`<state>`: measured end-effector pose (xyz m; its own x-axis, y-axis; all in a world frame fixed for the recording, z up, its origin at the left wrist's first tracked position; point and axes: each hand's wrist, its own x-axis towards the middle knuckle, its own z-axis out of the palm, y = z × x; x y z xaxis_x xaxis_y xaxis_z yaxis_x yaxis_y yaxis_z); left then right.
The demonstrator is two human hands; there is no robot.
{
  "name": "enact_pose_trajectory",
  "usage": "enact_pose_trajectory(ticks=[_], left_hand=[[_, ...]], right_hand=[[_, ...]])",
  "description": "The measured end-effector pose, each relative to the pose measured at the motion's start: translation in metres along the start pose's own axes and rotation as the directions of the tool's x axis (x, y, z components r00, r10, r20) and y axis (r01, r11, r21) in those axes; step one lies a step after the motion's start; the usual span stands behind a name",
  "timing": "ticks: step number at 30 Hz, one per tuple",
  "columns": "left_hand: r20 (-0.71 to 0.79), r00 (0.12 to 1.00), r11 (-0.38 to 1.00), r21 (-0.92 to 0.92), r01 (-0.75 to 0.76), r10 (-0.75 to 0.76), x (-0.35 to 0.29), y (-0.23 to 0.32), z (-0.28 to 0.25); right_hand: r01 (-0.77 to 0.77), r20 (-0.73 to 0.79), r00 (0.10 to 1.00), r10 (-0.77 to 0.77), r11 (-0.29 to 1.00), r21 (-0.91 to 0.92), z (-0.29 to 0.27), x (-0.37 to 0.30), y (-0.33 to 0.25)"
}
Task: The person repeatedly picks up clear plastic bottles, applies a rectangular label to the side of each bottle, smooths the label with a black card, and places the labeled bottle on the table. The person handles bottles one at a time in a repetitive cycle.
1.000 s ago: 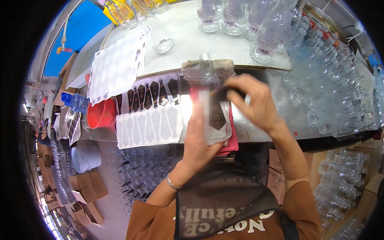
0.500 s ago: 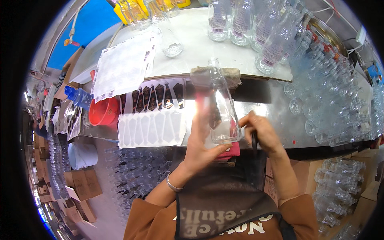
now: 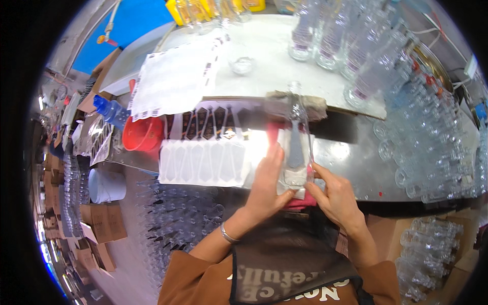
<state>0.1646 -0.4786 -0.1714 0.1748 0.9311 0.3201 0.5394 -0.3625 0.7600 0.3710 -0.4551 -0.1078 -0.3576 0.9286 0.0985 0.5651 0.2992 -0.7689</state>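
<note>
the clear glass bottle (image 3: 308, 145) w/ a greyish tie-shaped patch showing thru it lies right in front of me, btw my hands, base toward me & neck on a folded beige cloth (image 3: 316, 108). my l hand (image 3: 265, 179) holds it, cupped along the l side w/ thumb down by the base. my r hand (image 3: 336, 195) is narrow, thumb & bent fingers on the r edge nr the base; can't tell if they pinch tight. a pinkish-red cloth (image 3: 300, 204) peeks out under the base end.

all this is at a shiny silver metal worktop (image 3: 351, 175). to the l, a white sheet w/ black tie-shaped labels (image 3: 203, 162), then a red plastic tub (image 3: 141, 136) & a blue-topped clear jug (image 3: 116, 113). beyond, on a white board (image 3: 264, 46): white paper sheets (image 3: 175, 79), plus upright clear bottles w/ printed labels (image 3: 330, 46). far r, a big pack of bare clear bottles (image 3: 422, 132). below l, more bottles (image 3: 178, 218) & a whitish bucket (image 3: 108, 185); lower r, bottles in a brown carton (image 3: 389, 236).
</note>
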Motion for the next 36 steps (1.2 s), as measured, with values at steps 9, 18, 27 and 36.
enact_pose_trajectory(ticks=[9,18,27,36], left_hand=[[-0.368,0.929,0.958,0.281,0.058,0.052,0.056,-0.066,-0.122],[-0.419,0.902,0.823,0.545,0.160,0.102,0.094,-0.130,-0.205],[-0.293,0.955,0.766,0.604,0.221,-0.045,0.096,-0.131,-0.215],[-0.480,0.813,0.894,0.120,0.432,-0.328,0.125,-0.188,-0.265]], right_hand=[[-0.386,0.030,0.891,0.453,0.720,0.577,0.012,-0.071,0.012],[-0.407,0.056,0.881,0.471,0.691,0.597,0.046,-0.121,0.044],[-0.299,-0.068,0.919,0.390,0.796,0.526,0.032,-0.095,0.038],[-0.278,-0.059,0.936,0.348,0.830,0.483,0.037,-0.099,0.037]])
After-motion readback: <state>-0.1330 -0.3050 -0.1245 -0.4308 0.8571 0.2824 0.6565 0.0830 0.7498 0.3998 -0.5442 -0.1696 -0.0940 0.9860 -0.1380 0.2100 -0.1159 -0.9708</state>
